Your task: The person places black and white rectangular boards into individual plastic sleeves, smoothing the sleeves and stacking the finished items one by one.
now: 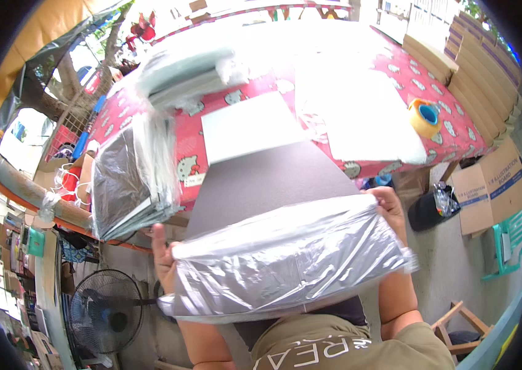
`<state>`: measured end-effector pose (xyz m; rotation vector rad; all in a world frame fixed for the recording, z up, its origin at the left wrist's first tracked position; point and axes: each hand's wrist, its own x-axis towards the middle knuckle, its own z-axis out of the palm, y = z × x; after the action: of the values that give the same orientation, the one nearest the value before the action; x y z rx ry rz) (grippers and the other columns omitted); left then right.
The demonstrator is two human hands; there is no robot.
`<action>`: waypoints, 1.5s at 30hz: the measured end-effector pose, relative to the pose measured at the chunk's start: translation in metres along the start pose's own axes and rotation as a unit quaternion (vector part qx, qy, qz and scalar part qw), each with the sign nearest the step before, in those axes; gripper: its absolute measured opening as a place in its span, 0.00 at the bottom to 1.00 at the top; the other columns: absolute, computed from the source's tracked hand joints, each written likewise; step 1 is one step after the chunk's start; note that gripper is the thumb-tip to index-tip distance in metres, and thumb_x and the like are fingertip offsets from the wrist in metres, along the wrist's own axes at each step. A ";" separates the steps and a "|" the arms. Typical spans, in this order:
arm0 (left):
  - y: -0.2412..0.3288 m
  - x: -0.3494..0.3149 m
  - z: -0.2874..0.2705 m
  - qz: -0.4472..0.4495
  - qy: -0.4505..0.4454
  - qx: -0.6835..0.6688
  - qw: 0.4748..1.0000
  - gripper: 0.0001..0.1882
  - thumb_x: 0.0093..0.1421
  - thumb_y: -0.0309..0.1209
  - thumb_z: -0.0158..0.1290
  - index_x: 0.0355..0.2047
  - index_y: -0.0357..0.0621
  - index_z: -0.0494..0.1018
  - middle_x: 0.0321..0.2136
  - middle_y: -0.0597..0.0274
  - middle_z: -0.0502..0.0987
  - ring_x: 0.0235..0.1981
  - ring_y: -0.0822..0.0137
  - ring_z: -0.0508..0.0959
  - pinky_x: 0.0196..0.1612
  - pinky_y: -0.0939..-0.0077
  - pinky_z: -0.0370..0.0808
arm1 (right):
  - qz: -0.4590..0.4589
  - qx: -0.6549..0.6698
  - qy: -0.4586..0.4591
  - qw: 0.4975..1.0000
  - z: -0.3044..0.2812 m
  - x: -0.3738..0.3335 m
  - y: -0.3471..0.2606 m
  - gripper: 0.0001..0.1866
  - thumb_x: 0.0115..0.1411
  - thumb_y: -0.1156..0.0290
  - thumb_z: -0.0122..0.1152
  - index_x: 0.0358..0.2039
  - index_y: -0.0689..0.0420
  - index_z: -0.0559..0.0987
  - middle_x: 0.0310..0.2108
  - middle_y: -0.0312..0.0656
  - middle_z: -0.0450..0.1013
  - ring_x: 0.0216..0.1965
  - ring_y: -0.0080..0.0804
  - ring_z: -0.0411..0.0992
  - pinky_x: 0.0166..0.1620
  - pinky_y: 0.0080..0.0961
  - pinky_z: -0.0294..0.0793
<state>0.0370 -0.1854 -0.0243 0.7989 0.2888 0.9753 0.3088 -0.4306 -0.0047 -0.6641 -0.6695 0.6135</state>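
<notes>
A dark grey board (pixel 273 179) slopes from the table's near edge toward my body. Its near part sits inside a clear plastic bag (pixel 292 253), wrinkled and shiny, while its far part is bare. My left hand (pixel 163 262) grips the bag's left edge, thumb up, with its other fingers partly hidden behind the plastic. At the bag's upper right corner my right hand (pixel 390 211) is closed on the plastic. Just beyond the dark board, a white board (pixel 248 126) lies on the table.
Left on the pink patterned tablecloth (pixel 187 169) lie bagged dark boards (pixel 131 172); a blurred plastic-wrapped stack (pixel 187 74) is behind. White sheets (pixel 366 117) and tape rolls (pixel 425 117) lie right. A fan (pixel 106 311) stands lower left, a cardboard box (pixel 489 185) at right.
</notes>
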 end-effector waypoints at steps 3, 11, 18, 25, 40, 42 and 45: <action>0.040 0.031 0.048 0.000 -0.014 0.001 1.000 0.19 0.53 0.28 0.49 0.45 0.37 0.62 0.30 0.53 0.73 0.32 0.64 0.74 0.38 0.72 0.71 | -0.138 -0.095 0.027 0.986 0.008 0.046 -0.023 0.13 0.46 0.80 0.56 0.35 0.65 0.73 0.32 0.46 0.72 0.34 0.27 0.70 0.38 0.22 0.71; 0.009 0.131 0.063 0.209 -0.002 0.381 0.901 0.11 0.54 0.32 0.52 0.32 0.35 0.73 0.22 0.68 0.72 0.23 0.80 0.68 0.24 0.88 0.63 | -0.152 -0.322 0.103 0.929 0.015 0.172 0.006 0.10 0.53 0.71 0.54 0.32 0.66 0.75 0.19 0.33 0.69 0.20 0.16 0.64 0.25 0.14 0.64; -0.039 0.141 0.038 0.266 0.033 0.444 0.855 0.13 0.58 0.34 0.46 0.34 0.34 0.70 0.21 0.67 0.69 0.22 0.78 0.67 0.23 0.85 0.64 | -0.040 -0.360 0.124 0.924 -0.001 0.161 0.046 0.12 0.50 0.66 0.58 0.26 0.65 0.75 0.14 0.30 0.64 0.16 0.15 0.59 0.20 0.15 0.57; 0.009 0.016 0.057 0.110 0.023 0.455 0.883 0.09 0.58 0.30 0.43 0.28 0.36 0.70 0.15 0.73 0.63 0.17 0.82 0.60 0.20 0.87 0.57 | 0.083 -0.466 0.084 0.877 0.022 0.044 -0.012 0.10 0.49 0.69 0.58 0.20 0.63 0.74 0.14 0.29 0.63 0.18 0.13 0.58 0.21 0.14 0.57; -0.060 -0.139 -0.064 -0.409 0.045 0.325 0.852 0.12 0.55 0.33 0.51 0.30 0.34 0.72 0.20 0.67 0.70 0.22 0.77 0.68 0.28 0.85 0.64 | 0.344 -0.194 0.215 0.893 -0.062 -0.157 0.036 0.12 0.51 0.74 0.57 0.38 0.63 0.71 0.24 0.34 0.70 0.23 0.18 0.66 0.27 0.14 0.65; -0.052 -0.154 -0.078 -0.410 -0.026 0.397 0.821 0.14 0.53 0.36 0.53 0.30 0.34 0.73 0.23 0.66 0.73 0.25 0.77 0.70 0.30 0.83 0.66 | 0.352 -0.167 0.215 0.896 -0.061 -0.175 0.033 0.13 0.51 0.74 0.58 0.38 0.63 0.71 0.25 0.35 0.71 0.23 0.19 0.67 0.28 0.14 0.65; -0.048 -0.167 -0.078 -0.388 -0.064 0.471 0.790 0.14 0.52 0.37 0.53 0.29 0.35 0.74 0.24 0.65 0.73 0.28 0.74 0.71 0.33 0.82 0.66 | 0.385 -0.161 0.178 0.891 -0.065 -0.203 0.031 0.13 0.50 0.75 0.58 0.37 0.63 0.71 0.25 0.36 0.71 0.25 0.20 0.68 0.29 0.15 0.66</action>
<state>-0.0683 -0.3014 -0.1333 1.4759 0.9443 -0.0863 0.2186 -0.5740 -0.1379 -1.3429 -0.1312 1.0867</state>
